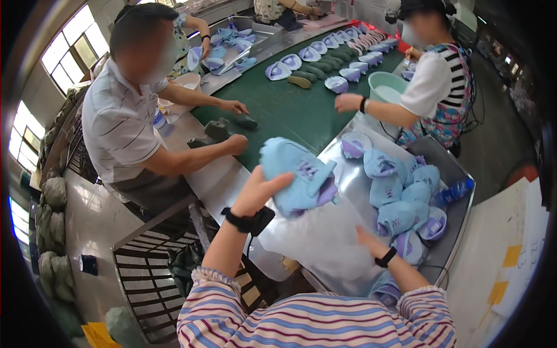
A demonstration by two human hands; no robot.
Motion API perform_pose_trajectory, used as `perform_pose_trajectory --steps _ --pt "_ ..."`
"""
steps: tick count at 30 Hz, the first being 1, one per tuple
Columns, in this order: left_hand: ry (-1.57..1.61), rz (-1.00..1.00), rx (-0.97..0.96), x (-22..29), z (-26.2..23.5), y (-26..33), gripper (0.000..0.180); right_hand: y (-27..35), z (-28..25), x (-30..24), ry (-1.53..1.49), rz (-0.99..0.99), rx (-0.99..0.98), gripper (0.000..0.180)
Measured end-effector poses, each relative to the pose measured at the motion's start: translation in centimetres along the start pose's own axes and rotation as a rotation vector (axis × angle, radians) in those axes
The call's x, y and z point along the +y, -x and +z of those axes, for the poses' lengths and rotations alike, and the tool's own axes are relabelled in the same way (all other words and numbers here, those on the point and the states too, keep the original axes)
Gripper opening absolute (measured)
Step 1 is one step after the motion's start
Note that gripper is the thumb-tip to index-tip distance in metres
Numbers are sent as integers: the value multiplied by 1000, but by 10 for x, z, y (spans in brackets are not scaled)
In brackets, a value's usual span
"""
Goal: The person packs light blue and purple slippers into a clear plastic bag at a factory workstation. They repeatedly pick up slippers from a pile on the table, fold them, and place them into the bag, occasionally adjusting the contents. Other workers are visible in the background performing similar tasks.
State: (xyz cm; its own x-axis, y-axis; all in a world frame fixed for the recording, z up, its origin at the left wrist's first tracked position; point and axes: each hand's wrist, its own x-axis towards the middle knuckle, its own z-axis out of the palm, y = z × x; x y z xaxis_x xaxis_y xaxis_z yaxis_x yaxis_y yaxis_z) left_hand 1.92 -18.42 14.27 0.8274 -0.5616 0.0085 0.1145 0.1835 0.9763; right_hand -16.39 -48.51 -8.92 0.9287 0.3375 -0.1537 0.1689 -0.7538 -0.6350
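Note:
My left hand (261,188) grips a light blue knitted shoe upper (299,174) with purple laces and lining, lifted over the near end of the metal table. Below it spreads a crumpled, see-through plastic sheet (322,232). At the sheet's right edge is my right hand (370,242); its fingers are blurred and partly hidden, so their grip is unclear. Beside that hand, several more light blue uppers (397,216) are heaped in the metal tray (458,229).
A blue bottle (455,191) lies at the tray's right side. Ahead, a green conveyor belt (278,113) carries rows of uppers and dark shoe lasts (333,61). A co-worker at left handles dark lasts (217,130); another sits right beside a green basin (387,87). A slatted rack (151,255) stands lower left.

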Motion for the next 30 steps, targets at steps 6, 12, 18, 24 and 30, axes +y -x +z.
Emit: perform_pose_trajectory --steps 6,12,18,24,30 --pt "829 -113 72 -21 15 -64 36 53 81 2 -88 -140 -631 24" --pt "826 -159 65 -20 16 -70 40 21 -2 10 -135 93 -184 40" --pt "632 -468 -300 -61 96 -23 30 -46 -83 -92 -1147 -26 609 70" --pt "360 -469 -607 -44 102 -4 32 -48 -38 -99 -1037 -93 488 76" --pt "212 -260 -865 -36 110 7 35 -76 -69 -121 -793 -434 424 82"
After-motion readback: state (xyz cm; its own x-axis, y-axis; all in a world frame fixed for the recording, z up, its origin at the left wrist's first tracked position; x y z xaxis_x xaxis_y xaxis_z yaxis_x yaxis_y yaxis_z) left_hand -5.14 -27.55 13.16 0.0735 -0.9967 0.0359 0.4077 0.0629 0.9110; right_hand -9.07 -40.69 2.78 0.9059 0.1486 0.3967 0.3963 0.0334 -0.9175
